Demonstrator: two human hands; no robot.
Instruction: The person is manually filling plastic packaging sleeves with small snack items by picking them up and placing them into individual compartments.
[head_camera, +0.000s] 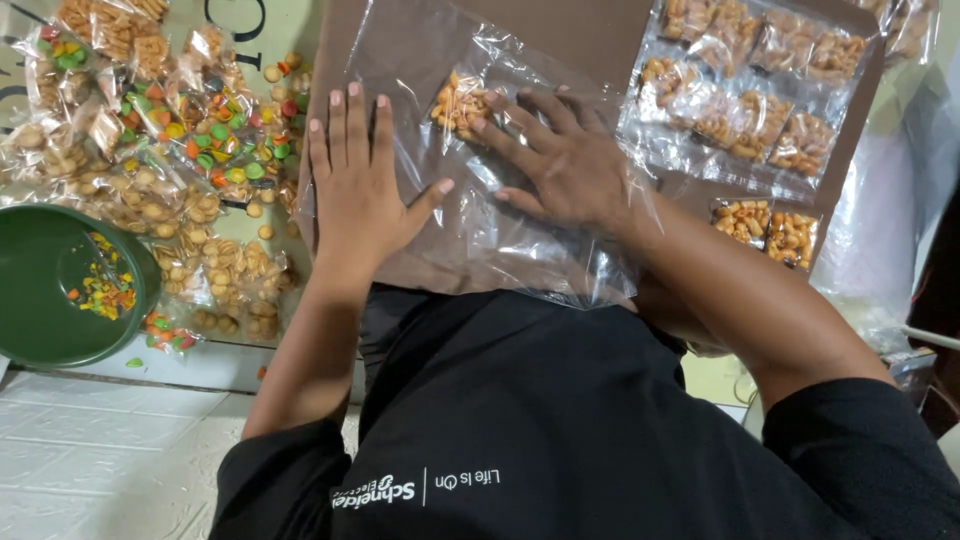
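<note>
Black shirt (560, 420), left hand (355, 185) flat, fingers spread, right hand (570, 165) fingers splayed pressing clear bag (480, 230)

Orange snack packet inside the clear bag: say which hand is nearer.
Right. The right hand touches the snack packet with its fingertips; the left hand lies flat on the clear bag beside it.

One head camera looks steeply down, close over the brown board (600, 40).

Small home-style snack-packing workspace: many small clear plastic packets of orange snacks (760, 100), loose multicoloured candies (215, 140), round green plastic bowl (40, 290), brown cardboard work sheet (600, 30).
</note>
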